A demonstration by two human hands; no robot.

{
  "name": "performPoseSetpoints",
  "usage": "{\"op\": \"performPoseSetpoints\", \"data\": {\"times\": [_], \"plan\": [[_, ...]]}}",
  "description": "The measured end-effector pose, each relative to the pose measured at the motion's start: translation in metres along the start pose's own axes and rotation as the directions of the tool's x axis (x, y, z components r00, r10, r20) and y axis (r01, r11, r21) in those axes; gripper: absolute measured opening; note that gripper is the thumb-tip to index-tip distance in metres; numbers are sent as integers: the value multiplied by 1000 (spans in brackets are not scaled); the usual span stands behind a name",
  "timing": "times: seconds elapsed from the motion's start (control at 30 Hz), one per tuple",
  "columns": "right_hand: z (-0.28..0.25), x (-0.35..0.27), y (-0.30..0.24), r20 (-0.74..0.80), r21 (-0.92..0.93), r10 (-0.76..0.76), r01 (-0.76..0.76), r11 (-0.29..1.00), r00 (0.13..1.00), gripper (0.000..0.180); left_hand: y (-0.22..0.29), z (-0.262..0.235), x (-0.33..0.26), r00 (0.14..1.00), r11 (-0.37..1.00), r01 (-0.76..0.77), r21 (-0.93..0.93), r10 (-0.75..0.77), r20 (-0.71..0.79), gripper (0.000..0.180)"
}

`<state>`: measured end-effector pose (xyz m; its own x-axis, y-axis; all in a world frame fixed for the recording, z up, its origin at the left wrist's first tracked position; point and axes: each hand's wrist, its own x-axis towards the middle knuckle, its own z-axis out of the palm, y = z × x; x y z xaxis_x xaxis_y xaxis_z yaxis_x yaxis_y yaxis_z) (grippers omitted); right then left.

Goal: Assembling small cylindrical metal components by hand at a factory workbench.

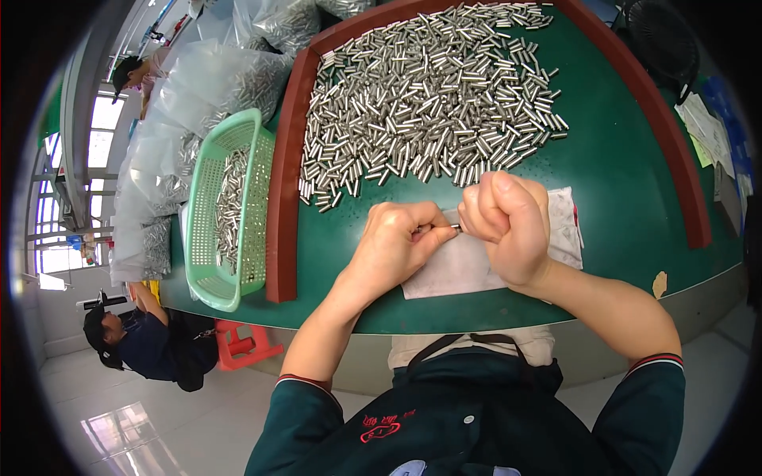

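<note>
Near the front edge of the green table, my two hands meet over a white cloth (444, 274). My left hand (393, 242) is closed, its thumb and forefinger pinching a small metal pin (456, 228) whose end shows at the fingertips. Close against it, my right hand (512, 226) is curled into a fist with the thumb on top; whatever its fingers hold is hidden. Beyond both hands spreads a large heap of short, shiny metal pins (432, 103), its nearest ones almost at my knuckles.
A dark red rail (286, 182) borders the table's left side, another (659, 119) its right. Outside the left rail stands a green plastic basket (210, 289) holding pins, beside clear bags (171, 103) of pins. Two people are at the left, near a red stool (246, 349).
</note>
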<state>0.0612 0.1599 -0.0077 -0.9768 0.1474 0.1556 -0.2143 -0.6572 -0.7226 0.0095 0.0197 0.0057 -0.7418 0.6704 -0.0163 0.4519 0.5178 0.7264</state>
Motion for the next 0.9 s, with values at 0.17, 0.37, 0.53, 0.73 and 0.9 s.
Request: {"op": "performPoseSetpoints", "data": {"times": [0.17,0.37,0.53,0.73,0.9], "plan": [[-2,-1,-2,-7,1,7,-7,1000,1000,37,-9,-7,-2,990,914,117,-387,-136,-21,11],[-3,-1,-5,12,29,45,-46,999,999,39,-29,-17,2,944,100,322,-941,-106,312,11],[-3,2,-5,-6,21,64,-64,998,998,40,-31,-19,4,937,91,327,-941,-163,310,17],[-3,5,-4,-15,31,93,-93,995,996,40,-28,-23,4,926,84,336,-938,-210,313,20],[-3,5,-5,-19,30,98,-97,995,995,41,-28,-23,5,918,91,348,-933,-234,320,24]]}}
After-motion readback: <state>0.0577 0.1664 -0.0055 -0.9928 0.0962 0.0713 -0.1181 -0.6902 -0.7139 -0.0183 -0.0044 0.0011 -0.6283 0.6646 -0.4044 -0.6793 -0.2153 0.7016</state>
